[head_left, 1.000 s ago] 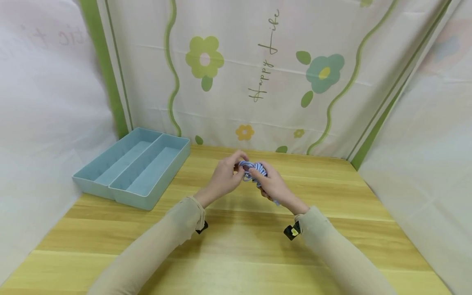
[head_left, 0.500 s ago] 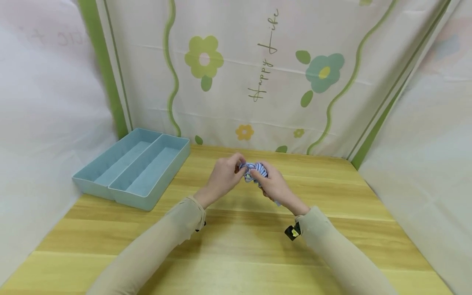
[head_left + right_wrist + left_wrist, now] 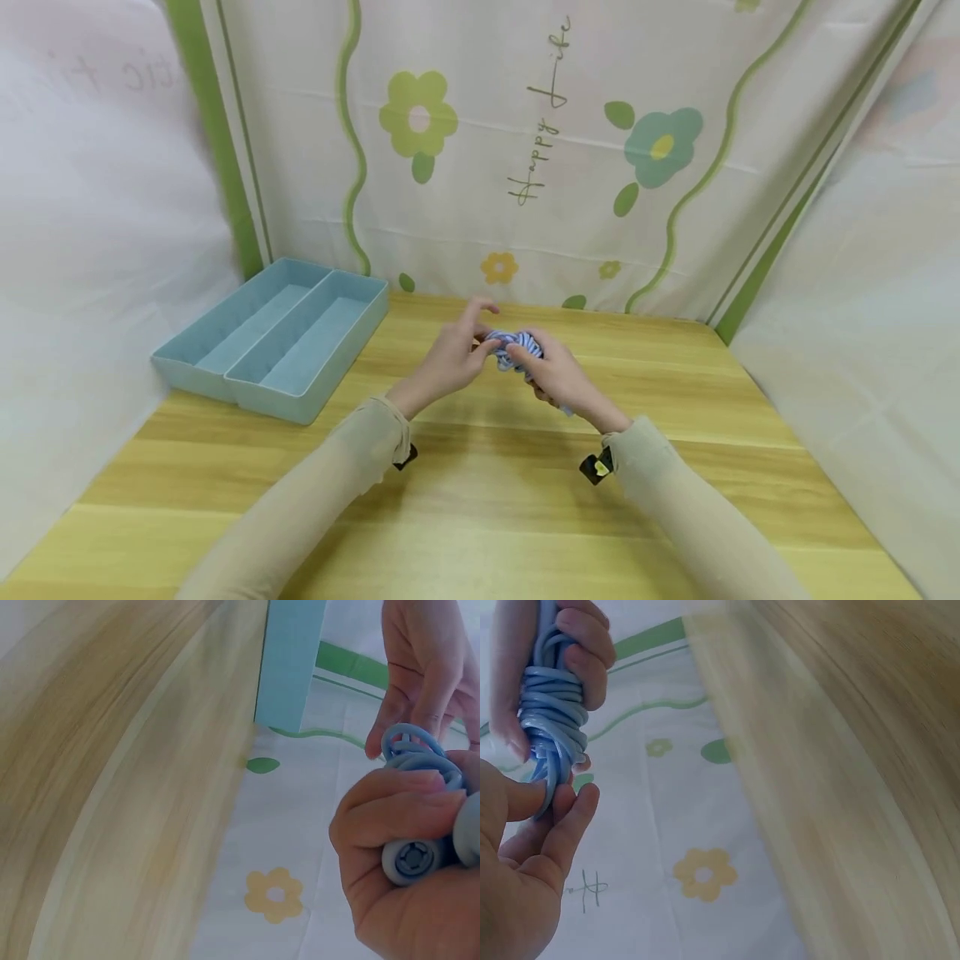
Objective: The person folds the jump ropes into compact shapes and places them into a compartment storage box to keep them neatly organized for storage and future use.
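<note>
A blue skipping rope (image 3: pixel 517 348), wound into a tight bundle, is held up over the middle of the table. My right hand (image 3: pixel 561 377) grips it with curled fingers, the thumb lying along the coils. In the right wrist view, the round end of a handle (image 3: pixel 412 861) pokes out beneath those fingers, and a second pale blue rounded part shows at the frame's edge. My left hand (image 3: pixel 448 357) pinches the loops at the bundle's far end between thumb and fingers, its index finger raised. The left wrist view shows cord turns (image 3: pixel 553 712) wrapped around the bundle.
A light blue two-compartment tray (image 3: pixel 307 400) stands at the back left of the wooden table (image 3: pixel 480 517). White flower-print curtains (image 3: pixel 495 167) enclose the table at the back and both sides.
My left index finger has lifted away from the loops, and the left hand has shifted slightly. The right hand keeps its hold on the skipping rope, almost still.
</note>
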Tool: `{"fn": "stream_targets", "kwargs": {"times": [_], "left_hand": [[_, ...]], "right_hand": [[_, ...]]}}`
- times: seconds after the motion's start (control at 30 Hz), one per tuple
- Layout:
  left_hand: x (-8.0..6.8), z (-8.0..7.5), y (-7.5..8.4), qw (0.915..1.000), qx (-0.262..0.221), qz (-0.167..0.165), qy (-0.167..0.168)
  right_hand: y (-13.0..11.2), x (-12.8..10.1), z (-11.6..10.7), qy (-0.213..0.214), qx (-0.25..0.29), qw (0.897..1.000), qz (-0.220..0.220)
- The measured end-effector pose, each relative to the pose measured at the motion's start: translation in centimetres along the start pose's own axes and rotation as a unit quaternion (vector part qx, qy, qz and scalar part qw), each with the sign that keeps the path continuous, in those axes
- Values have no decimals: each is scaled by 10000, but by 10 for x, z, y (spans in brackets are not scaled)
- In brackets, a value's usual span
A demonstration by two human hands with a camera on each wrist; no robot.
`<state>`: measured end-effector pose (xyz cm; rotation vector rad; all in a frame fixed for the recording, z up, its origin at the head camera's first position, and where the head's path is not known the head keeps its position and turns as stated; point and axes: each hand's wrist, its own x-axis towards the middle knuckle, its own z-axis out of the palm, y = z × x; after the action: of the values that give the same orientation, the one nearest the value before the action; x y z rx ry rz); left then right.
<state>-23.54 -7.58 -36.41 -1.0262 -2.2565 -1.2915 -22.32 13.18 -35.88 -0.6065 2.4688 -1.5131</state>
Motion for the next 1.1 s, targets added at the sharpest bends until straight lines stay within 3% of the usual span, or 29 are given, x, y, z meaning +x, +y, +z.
{"fn": "stream_targets", "kwargs": {"times": [0.13, 0.33, 0.6, 0.77, 0.87, 0.97, 1.03, 1.1], "left_hand": [[1, 1, -1, 9979, 385, 510, -38], [1, 3, 0, 9955, 490, 804, -130], [2, 6, 1, 9852, 1305, 1104, -99], [5, 6, 5, 9644, 2337, 1168, -422], [6, 5, 7, 9420, 3079, 1164, -657], [6, 5, 7, 9207, 3671, 1137, -677], [5, 5, 6, 9172, 3787, 1079, -611], [5, 4, 5, 9243, 3623, 1098, -495]], "right_hand": [[-1, -1, -6, -356, 354, 9985, 226], [-1, -3, -12, -684, 470, 9955, 449], [-6, -3, -10, -582, 268, 9961, 613], [-8, -2, -8, -320, 95, 9973, 651], [-10, -2, -9, -261, 105, 9976, 629], [-12, -3, -11, -264, 21, 9978, 611], [-13, -4, -13, -297, -119, 9975, 635], [-12, -4, -14, -342, -291, 9970, 626]]}}
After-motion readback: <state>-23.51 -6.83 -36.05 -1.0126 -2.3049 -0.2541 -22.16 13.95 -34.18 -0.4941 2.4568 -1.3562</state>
